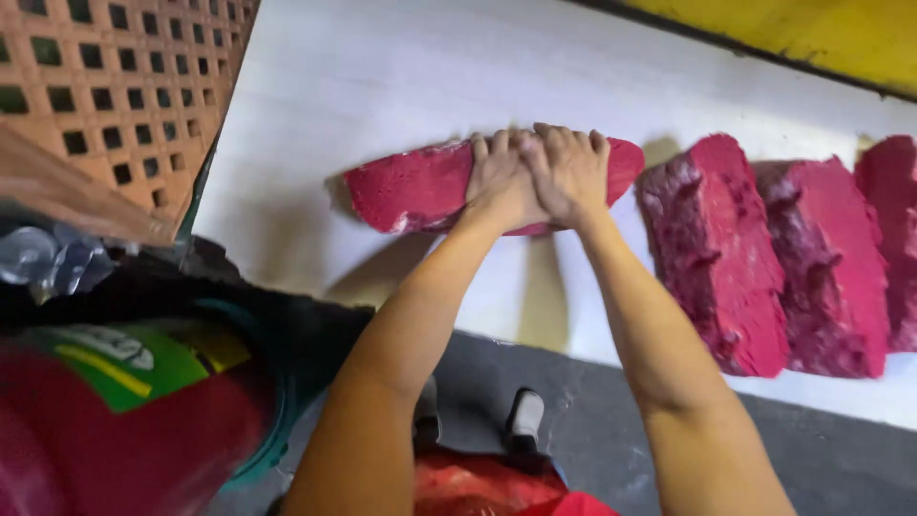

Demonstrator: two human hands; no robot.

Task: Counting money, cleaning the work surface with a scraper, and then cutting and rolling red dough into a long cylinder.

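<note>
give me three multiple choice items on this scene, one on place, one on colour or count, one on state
1. Where does the long magenta block under the hands lie?
A. on the white work surface
B. on the dark grey floor
C. on the brown lattice panel

2. How many other magenta blocks show to its right?
A. one
B. three
C. five

3. How do the left hand and right hand stand?
A. apart, in the air
B. side by side, pressed on the block
C. each lifting a separate block

Key: 1 A, white surface shows all round the block; 2 B, three blocks stand in a row, the last cut by the frame edge; 3 B, both palms rest on its top.
</note>
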